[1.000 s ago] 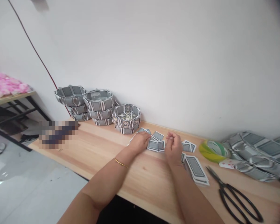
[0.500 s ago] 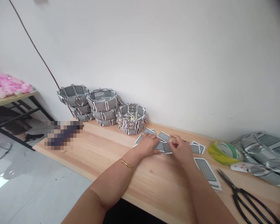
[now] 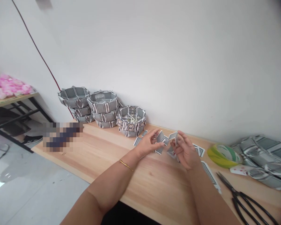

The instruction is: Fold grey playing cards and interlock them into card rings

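Between the fingers and thumb of my left hand (image 3: 148,144) is a bent playing card (image 3: 161,137), grey with a white border. My right hand (image 3: 186,150) pinches a folded playing card (image 3: 172,136), raised off the table with its crease showing. The two cards face each other, a small gap apart. Several more grey-backed cards lie on the wood beneath and around my hands, partly covered by them. A small pile of cards (image 3: 210,175) sits beside my right forearm, which hides part of it.
Stacked round baskets of folded cards (image 3: 104,107) stand against the wall at left, a patterned basket (image 3: 131,120) nearest. At right are yellow-green tape rolls (image 3: 224,155), black-handled scissors (image 3: 235,193) and more folded-card baskets (image 3: 264,159). Pink flowers (image 3: 11,86) lie on another table.
Both hands have risen from the cards lying flat on the table. Each now holds a bent card upright, and my right hand has turned more palm-inward.
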### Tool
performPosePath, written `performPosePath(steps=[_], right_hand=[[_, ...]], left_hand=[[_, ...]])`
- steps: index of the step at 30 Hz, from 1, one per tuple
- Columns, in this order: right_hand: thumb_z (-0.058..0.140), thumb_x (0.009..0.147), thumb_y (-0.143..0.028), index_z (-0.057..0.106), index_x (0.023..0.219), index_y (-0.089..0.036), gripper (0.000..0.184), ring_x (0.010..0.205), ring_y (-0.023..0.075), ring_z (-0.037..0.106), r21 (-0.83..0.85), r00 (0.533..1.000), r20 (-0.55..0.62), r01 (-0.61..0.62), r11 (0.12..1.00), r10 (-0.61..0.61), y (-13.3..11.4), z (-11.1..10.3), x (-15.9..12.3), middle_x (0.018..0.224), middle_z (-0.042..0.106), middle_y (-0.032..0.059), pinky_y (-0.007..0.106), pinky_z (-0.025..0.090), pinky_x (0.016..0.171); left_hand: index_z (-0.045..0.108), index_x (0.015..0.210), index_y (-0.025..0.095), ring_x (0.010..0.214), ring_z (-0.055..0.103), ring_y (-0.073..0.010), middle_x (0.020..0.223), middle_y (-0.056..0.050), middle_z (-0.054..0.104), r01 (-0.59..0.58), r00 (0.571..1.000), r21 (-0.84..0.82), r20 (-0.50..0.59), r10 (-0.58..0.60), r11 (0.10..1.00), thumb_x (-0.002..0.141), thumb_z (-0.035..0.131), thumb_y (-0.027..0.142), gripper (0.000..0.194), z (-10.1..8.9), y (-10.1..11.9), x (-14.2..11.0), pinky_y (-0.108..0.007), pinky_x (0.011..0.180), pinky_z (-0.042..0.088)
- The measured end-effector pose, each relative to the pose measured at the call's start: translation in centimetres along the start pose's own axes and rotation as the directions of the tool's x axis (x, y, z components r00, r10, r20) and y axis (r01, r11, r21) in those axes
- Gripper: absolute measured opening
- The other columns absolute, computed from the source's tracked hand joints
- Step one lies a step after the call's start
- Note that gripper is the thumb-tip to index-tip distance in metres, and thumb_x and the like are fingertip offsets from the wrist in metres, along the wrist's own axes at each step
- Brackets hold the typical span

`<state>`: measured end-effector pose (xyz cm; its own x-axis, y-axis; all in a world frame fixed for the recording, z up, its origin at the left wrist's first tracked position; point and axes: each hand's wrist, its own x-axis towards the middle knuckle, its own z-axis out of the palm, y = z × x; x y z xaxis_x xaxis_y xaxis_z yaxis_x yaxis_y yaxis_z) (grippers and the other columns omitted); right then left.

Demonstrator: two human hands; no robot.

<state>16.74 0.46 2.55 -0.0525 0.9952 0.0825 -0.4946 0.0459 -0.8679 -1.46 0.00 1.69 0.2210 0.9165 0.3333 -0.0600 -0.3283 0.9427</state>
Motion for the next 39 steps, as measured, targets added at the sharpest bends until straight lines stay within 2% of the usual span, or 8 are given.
performPosePath(steps=[7, 9, 14, 21, 29, 33, 36, 39], right_hand=[[0.071, 0.071, -0.025, 0.058, 0.116, -0.033, 0.047, 0.071, 0.0109, 0.061, 0.051, 0.973, 0.113, -0.207, 0.977, 0.201, 0.3, 1.3, -1.3, 0.080, 0.064, -0.0048, 0.030, 0.054, 0.074], [0.072, 0.072, -0.027, 0.060, 0.113, -0.031, 0.043, 0.066, 0.0099, 0.059, 0.038, 0.963, 0.138, -0.240, 0.970, 0.233, 0.5, 1.3, -1.4, 0.080, 0.065, -0.0040, 0.028, 0.053, 0.070], [0.071, 0.073, -0.031, 0.063, 0.107, -0.028, 0.036, 0.067, 0.0113, 0.059, -0.007, 0.957, 0.167, -0.238, 0.971, 0.236, 0.9, 1.0, -1.2, 0.084, 0.066, -0.0016, 0.028, 0.052, 0.066], [0.076, 0.065, -0.038, 0.057, 0.117, -0.030, 0.055, 0.090, 0.0184, 0.062, -0.049, 0.937, 0.251, -0.236, 0.970, 0.241, 0.6, 0.7, -1.2, 0.111, 0.063, 0.0036, 0.035, 0.051, 0.079], [0.071, 0.074, -0.033, 0.062, 0.113, -0.025, 0.041, 0.052, 0.0074, 0.044, -0.184, 0.966, 0.173, -0.161, 0.970, 0.193, 1.4, 0.4, -0.9, 0.064, 0.056, -0.0050, 0.020, 0.039, 0.050], [0.075, 0.070, -0.033, 0.061, 0.112, -0.026, 0.044, 0.051, 0.0076, 0.045, -0.148, 0.981, 0.110, -0.143, 0.978, 0.160, 1.7, 0.4, -0.7, 0.061, 0.054, -0.0068, 0.021, 0.040, 0.050], [0.077, 0.066, -0.036, 0.062, 0.107, -0.027, 0.044, 0.063, 0.0109, 0.056, -0.016, 0.984, 0.066, -0.165, 0.986, 0.165, 1.9, 0.6, -0.5, 0.078, 0.065, -0.0028, 0.026, 0.049, 0.060], [0.073, 0.069, -0.043, 0.065, 0.099, -0.025, 0.036, 0.077, 0.0148, 0.061, 0.082, 0.979, 0.062, -0.198, 0.977, 0.193, 2.5, 1.0, -0.6, 0.096, 0.068, 0.0018, 0.028, 0.052, 0.066]], left_hand=[[0.053, 0.120, 0.016, 0.096, 0.060, -0.0204, 0.107, -0.012, 0.061, 0.220, 0.969, -0.354, 0.184, -0.163, 0.909, 0.069, 0.075, 0.039, 0.060, 0.6, -0.3, -0.3, -0.037, 0.085, 0.047], [0.055, 0.115, 0.015, 0.091, 0.061, -0.0189, 0.102, -0.011, 0.063, 0.222, 0.971, -0.407, 0.177, -0.162, 0.886, 0.068, 0.076, 0.039, 0.056, 0.6, -0.4, -0.2, -0.038, 0.086, 0.046], [0.056, 0.111, 0.016, 0.103, 0.057, -0.0197, 0.111, -0.011, 0.060, 0.157, 0.988, -0.379, 0.055, -0.147, 0.912, 0.061, 0.081, 0.033, 0.059, 0.5, -1.1, 0.0, -0.039, 0.095, 0.042], [0.056, 0.110, 0.018, 0.108, 0.056, -0.0204, 0.117, -0.011, 0.059, 0.161, 0.987, -0.377, 0.082, -0.141, 0.912, 0.063, 0.080, 0.034, 0.055, 0.5, -1.0, -0.1, -0.039, 0.097, 0.041], [0.058, 0.111, 0.014, 0.094, 0.060, -0.0183, 0.100, -0.010, 0.063, 0.279, 0.959, -0.454, 0.181, -0.219, 0.846, 0.062, 0.081, 0.034, 0.057, 0.5, -0.9, -0.2, -0.037, 0.089, 0.045], [0.054, 0.115, 0.016, 0.100, 0.058, -0.0191, 0.107, -0.010, 0.061, 0.186, 0.979, -0.307, 0.142, -0.148, 0.933, 0.065, 0.078, 0.033, 0.059, 0.6, -1.0, -0.2, -0.037, 0.090, 0.044], [0.049, 0.121, 0.018, 0.107, 0.054, -0.0218, 0.117, -0.010, 0.057, 0.035, 0.999, -0.003, 0.030, -0.035, 0.999, 0.069, 0.073, 0.033, 0.058, 0.6, -0.8, -0.3, -0.038, 0.091, 0.045], [0.046, 0.124, 0.019, 0.112, 0.051, -0.0240, 0.120, -0.010, 0.055, -0.114, 0.991, 0.334, -0.030, 0.131, 0.936, 0.071, 0.069, 0.030, 0.059, 0.6, -0.4, -0.5, -0.040, 0.095, 0.043]])
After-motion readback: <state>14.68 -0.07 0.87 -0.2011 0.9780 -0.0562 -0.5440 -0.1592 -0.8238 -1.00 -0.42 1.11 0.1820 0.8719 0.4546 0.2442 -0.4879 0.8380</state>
